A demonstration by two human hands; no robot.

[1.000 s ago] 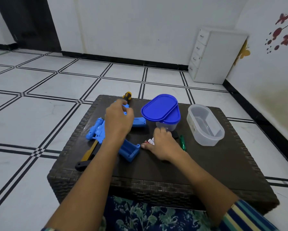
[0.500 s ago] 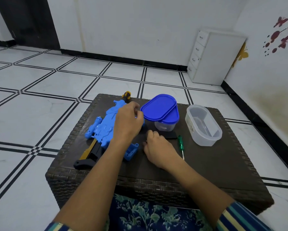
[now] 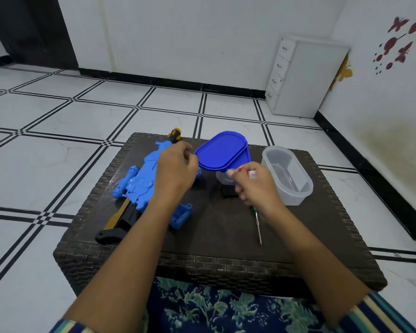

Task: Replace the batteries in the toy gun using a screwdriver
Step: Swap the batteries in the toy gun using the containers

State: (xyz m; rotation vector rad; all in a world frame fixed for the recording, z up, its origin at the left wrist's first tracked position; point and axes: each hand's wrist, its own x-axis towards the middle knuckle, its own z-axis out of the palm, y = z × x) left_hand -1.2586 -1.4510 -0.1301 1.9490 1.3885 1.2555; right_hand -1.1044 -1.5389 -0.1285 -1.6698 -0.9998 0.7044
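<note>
Here I look down on a dark woven table (image 3: pixel 226 267) set on a white tiled floor (image 3: pixel 57 145) crossed by black double lines. White walls close the room, with a black skirting at their foot, a white drawer unit (image 3: pixel 305 78) in the far right corner, and red butterfly stickers (image 3: pixel 404 39) on the right wall.

My left hand (image 3: pixel 175 170) hovers over the toy gun (image 3: pixel 139 183), fingers curled in with thumb and forefinger pinched close; I cannot tell whether anything sits between them. The gun lies flat under and to the left of those fingers, its blue body running toward the far edge, a black and yellow stock pointing back at me. A blue open box-like part (image 3: pixel 181 216) rests by my left wrist.

My right hand (image 3: pixel 255 186) is raised, fingers bunched around small batteries (image 3: pixel 246 171) whose red and white ends peek out at the fingertips. Just beyond those fingertips a blue lid (image 3: pixel 222 150) leans tilted on a small clear tub (image 3: pixel 222 177). To the right of the fingers stands a bigger clear tub (image 3: pixel 288 174), open. The screwdriver (image 3: pixel 257 222) lies on the table under my right wrist, tip toward me. A small black piece (image 3: pixel 228 193) lies left of my right fingers.
</note>
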